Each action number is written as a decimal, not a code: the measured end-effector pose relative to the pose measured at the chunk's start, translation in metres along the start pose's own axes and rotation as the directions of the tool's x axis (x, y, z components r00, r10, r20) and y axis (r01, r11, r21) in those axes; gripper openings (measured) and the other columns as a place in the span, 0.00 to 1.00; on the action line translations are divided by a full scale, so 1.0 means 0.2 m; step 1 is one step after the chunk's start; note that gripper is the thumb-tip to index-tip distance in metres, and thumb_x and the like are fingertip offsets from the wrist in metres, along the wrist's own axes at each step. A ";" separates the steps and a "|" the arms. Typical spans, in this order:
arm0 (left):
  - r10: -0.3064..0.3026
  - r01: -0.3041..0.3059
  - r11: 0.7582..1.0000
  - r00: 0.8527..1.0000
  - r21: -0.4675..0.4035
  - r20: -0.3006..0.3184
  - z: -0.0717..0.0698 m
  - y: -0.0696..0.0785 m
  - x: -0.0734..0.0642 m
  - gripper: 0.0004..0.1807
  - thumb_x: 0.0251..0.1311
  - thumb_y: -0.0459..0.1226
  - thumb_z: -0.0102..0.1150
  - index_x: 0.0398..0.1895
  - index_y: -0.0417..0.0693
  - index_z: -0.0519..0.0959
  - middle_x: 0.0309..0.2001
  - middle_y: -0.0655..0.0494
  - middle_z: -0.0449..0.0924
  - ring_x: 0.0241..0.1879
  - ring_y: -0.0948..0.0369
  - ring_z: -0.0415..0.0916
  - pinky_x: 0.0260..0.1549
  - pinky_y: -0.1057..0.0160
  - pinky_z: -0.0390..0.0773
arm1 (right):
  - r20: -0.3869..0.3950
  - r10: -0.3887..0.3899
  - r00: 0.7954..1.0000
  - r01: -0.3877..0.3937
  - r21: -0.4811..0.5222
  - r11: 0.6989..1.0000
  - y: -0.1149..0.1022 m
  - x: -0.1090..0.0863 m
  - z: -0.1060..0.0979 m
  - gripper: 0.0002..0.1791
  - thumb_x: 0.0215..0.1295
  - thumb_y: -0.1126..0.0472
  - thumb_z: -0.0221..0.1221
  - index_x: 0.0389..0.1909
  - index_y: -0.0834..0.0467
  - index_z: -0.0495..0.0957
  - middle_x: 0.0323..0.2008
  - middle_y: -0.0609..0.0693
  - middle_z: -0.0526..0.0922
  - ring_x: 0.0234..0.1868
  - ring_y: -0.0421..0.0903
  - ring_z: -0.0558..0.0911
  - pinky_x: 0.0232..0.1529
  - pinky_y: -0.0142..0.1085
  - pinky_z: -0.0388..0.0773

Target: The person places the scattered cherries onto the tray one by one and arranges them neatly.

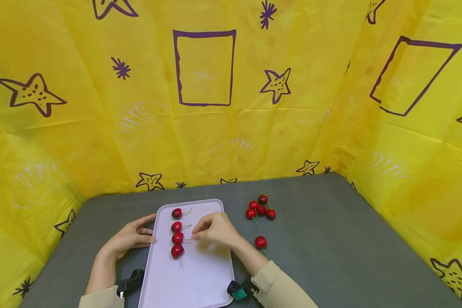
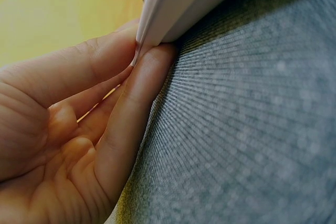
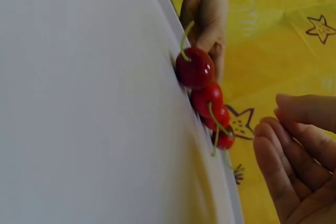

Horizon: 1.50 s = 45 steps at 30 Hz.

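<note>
A pale lilac tray (image 1: 200, 280) lies on the grey table, bearing a column of red cherries with green stems. From top to bottom these are the top cherry (image 1: 176, 213), second cherry (image 1: 176, 227), third cherry (image 1: 177, 238) and bottom cherry (image 1: 177, 251). At the tray's left rim my left hand (image 1: 128, 236) holds the edge, thumb and a finger (image 2: 144, 77) against it. Over the tray hovers my right hand (image 1: 217, 231), fingertips close to the third cherry's stem. In the right wrist view, the thumb and fingers (image 3: 273, 156) look slightly parted, with nothing visible between them.
Right of the tray, several loose cherries (image 1: 261, 210) sit in a cluster on the table (image 1: 331, 256). A single cherry (image 1: 260, 242) lies nearer, by the right forearm. Yellow cloth (image 1: 204, 141) with drawn stars and fish walls the table's back and sides.
</note>
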State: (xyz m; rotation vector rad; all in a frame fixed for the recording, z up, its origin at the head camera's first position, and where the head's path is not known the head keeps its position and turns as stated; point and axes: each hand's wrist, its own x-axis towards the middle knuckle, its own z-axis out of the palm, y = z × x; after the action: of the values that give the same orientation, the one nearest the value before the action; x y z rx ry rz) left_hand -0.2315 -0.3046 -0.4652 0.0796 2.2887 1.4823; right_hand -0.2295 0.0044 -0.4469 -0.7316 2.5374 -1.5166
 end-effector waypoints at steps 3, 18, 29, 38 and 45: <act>0.004 -0.004 1.000 1.000 -0.003 0.001 0.00 0.00 0.00 0.49 0.58 0.37 0.68 0.78 0.40 0.50 0.52 0.39 0.76 0.44 0.59 0.78 0.46 0.62 0.86 | -0.021 -0.002 1.000 0.002 -0.011 1.000 -0.01 0.00 -0.05 0.02 0.50 0.58 0.72 0.26 0.51 0.89 0.26 0.47 0.90 0.23 0.29 0.80 0.28 0.24 0.77; 0.022 -0.022 1.000 1.000 -0.017 0.013 0.00 -0.01 0.01 0.49 0.59 0.37 0.67 0.78 0.39 0.49 0.52 0.38 0.76 0.44 0.59 0.78 0.46 0.62 0.86 | -0.115 0.066 0.991 -0.066 -0.003 0.998 0.04 -0.08 -0.40 0.02 0.53 0.58 0.72 0.28 0.48 0.89 0.29 0.46 0.90 0.30 0.37 0.85 0.35 0.32 0.82; 0.020 -0.020 1.000 1.000 -0.011 0.006 0.00 -0.01 0.00 0.49 0.58 0.37 0.68 0.78 0.39 0.50 0.51 0.39 0.77 0.44 0.59 0.79 0.46 0.62 0.86 | -0.158 0.117 0.980 -0.127 -0.053 0.990 0.19 -0.20 -0.58 0.04 0.52 0.56 0.72 0.30 0.49 0.89 0.30 0.46 0.90 0.32 0.38 0.86 0.36 0.31 0.82; 0.001 0.000 1.000 1.000 0.007 -0.013 0.00 0.01 0.00 0.49 0.57 0.38 0.69 0.77 0.40 0.51 0.52 0.39 0.77 0.44 0.59 0.78 0.46 0.61 0.86 | -0.170 0.189 0.967 -0.196 -0.029 0.980 0.27 -0.28 -0.67 0.08 0.51 0.56 0.73 0.32 0.54 0.88 0.28 0.48 0.89 0.28 0.38 0.83 0.33 0.30 0.80; -0.002 0.002 1.000 1.000 0.004 -0.013 0.01 0.01 -0.01 0.49 0.58 0.38 0.68 0.78 0.40 0.50 0.52 0.39 0.76 0.44 0.59 0.78 0.46 0.62 0.86 | -0.135 0.191 0.972 -0.201 -0.068 0.977 0.32 -0.34 -0.68 0.08 0.50 0.54 0.73 0.31 0.51 0.88 0.28 0.46 0.89 0.28 0.36 0.84 0.33 0.28 0.79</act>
State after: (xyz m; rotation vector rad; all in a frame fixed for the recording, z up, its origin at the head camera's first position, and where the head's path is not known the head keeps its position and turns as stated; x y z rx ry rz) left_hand -0.2299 -0.3034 -0.4643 0.0693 2.3013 1.4814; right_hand -0.2360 0.1686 -0.4434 -0.3876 2.6845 -1.4469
